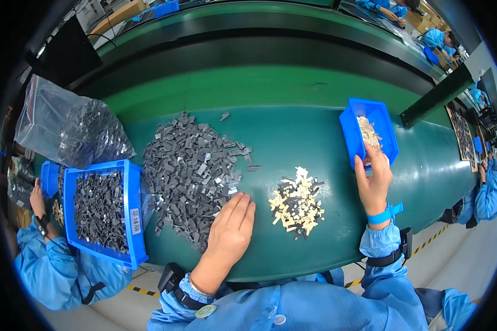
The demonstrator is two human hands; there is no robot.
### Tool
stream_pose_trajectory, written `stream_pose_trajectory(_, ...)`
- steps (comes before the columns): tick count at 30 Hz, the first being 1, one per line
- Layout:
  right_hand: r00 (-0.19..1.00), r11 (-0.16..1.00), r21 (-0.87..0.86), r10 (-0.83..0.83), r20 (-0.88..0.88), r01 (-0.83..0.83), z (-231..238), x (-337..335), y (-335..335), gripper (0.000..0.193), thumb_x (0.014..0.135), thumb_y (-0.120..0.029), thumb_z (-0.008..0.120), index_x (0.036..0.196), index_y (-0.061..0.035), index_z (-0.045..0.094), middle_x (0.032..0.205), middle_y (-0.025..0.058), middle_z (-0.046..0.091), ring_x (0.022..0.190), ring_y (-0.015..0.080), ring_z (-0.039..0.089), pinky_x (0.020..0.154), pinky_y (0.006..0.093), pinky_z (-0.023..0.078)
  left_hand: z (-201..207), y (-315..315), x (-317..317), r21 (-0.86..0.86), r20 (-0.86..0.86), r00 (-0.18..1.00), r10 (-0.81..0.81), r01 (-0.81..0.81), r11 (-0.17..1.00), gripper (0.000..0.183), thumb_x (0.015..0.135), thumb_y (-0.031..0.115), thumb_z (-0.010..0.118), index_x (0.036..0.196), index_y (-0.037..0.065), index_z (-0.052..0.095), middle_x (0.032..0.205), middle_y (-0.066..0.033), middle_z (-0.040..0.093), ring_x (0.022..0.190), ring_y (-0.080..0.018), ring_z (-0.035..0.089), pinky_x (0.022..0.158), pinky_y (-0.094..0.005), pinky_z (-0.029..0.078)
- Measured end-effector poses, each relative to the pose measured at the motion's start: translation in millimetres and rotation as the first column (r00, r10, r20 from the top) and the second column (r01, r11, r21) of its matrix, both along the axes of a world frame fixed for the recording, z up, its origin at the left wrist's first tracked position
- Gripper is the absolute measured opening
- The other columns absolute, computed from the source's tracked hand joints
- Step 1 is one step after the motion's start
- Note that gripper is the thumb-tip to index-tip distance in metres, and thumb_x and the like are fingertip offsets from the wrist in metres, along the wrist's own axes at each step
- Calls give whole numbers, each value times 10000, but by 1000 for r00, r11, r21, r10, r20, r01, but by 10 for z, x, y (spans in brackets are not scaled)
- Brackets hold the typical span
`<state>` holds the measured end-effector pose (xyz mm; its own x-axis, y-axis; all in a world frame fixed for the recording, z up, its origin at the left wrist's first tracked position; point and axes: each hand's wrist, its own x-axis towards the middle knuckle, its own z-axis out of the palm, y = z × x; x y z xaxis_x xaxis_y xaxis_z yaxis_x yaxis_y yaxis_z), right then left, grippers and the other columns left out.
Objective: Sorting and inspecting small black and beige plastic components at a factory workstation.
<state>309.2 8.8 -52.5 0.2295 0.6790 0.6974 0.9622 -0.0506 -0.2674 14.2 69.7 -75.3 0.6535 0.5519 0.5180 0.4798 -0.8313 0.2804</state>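
The small blue bin toward two o'clock is part-filled, a cream-and-black pile remains loose, left hand's fingers released, right hand's grasp unclear

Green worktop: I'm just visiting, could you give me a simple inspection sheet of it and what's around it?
Surface: green worktop, glossy, with a bright reflection towards the right.
Things at hand: heap of grey pieces; smaller pile of cream and black pieces; small blue bin holding pale pieces.
Clutter: large blue bin of dark pieces; clear bag of dark pieces behind it.
Left hand: at the heap's near right edge; grip unclear.
Right hand: at the small blue bin's near edge; whether it holds anything is unclear.
Cables: thin dark cable, upper left.
Surroundings: co-worker's blue sleeve at left; yellow-and-black floor tape.
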Motion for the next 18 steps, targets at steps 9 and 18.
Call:
stream_pose_trajectory(9,992,994,-82,68,-108,-77,54,-515,-254,332,694,-2,681,1013,8,589,767,91,584,683,230,541,654,341,421,79,54,92,69,-38,993,-113,115,991,288,689,43,602,973,-4,621,1054,-137,602,1029,-275,565,930,-414,409)
stream_pose_trajectory(18,939,949,-72,291,-184,-308,358,-771,-586,295,715,1,612,1001,42,554,938,184,581,830,333,567,744,403,457,86,-240,-750,32,-188,967,171,-168,985,1077,586,622,712,1434,266,153,1438,-307,21,1321,-491,64,1016,-625,57)
